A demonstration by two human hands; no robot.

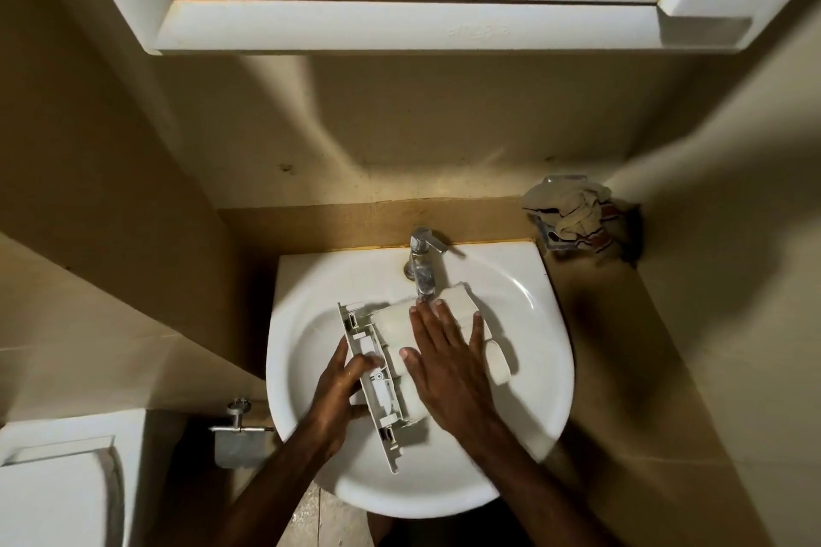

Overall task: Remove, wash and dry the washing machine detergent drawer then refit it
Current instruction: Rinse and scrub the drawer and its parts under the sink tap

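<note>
The white plastic detergent drawer lies upside down in the white washbasin, its back end under the chrome tap. My left hand grips the drawer's long front panel, fingers curled round its edge. My right hand lies flat with straight fingers on the drawer's underside, fingertips just below the spout. I cannot tell whether water is running.
A crumpled cloth sits on a small holder at the right back corner. A mirror cabinet hangs above the basin. A toilet paper holder and a toilet cistern are at the lower left.
</note>
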